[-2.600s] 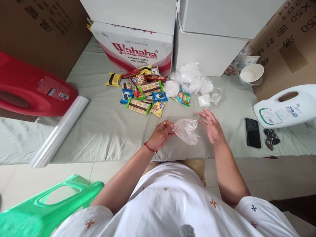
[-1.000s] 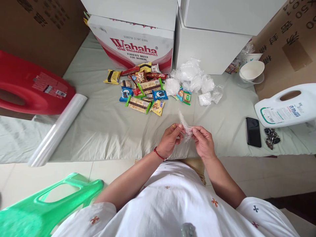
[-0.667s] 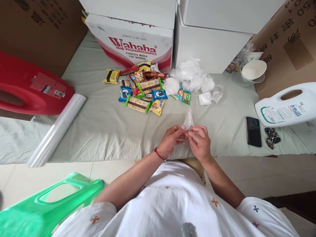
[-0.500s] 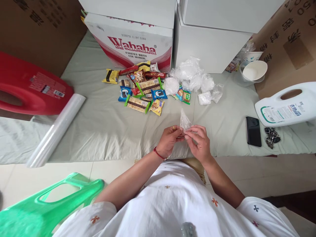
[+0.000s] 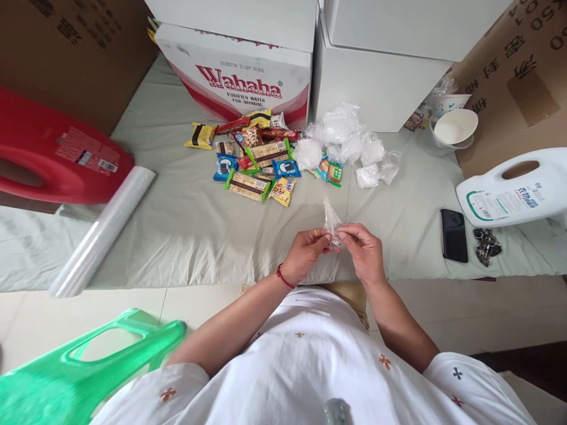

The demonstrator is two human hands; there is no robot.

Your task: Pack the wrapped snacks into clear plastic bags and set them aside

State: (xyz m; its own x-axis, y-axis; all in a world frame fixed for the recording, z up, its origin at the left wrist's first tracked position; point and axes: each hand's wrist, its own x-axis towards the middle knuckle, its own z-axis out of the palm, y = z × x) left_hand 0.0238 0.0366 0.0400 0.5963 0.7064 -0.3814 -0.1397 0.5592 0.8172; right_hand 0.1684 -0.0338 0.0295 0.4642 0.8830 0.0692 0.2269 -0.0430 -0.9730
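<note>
Pinching a crinkled piece of clear plastic film point(image 5: 332, 217) over the near part of a grey-green cloth point(image 5: 172, 236), with the left hand point(image 5: 305, 252) at eight o'clock of it and the right hand point(image 5: 365, 252) at four. Holding it narrowly from both sides, thumbs to fingertips, with a tapered end toward twelve, the far side. Wearing a red bracelet point(image 5: 284, 277) on the left wrist. Facing a heap of crumpled clear plastic point(image 5: 348, 139) between twelve and one, just beside a pile of packaged snacks point(image 5: 261, 155) between ten and eleven, and backed at eleven by a white-and-red Wahaha water carton point(image 5: 239, 82). Flanked at nine by a roll of clear plastic point(image 5: 104, 231), and at three by a black phone point(image 5: 454, 235) and a bunch of keys point(image 5: 487, 247) just beside it.
</note>
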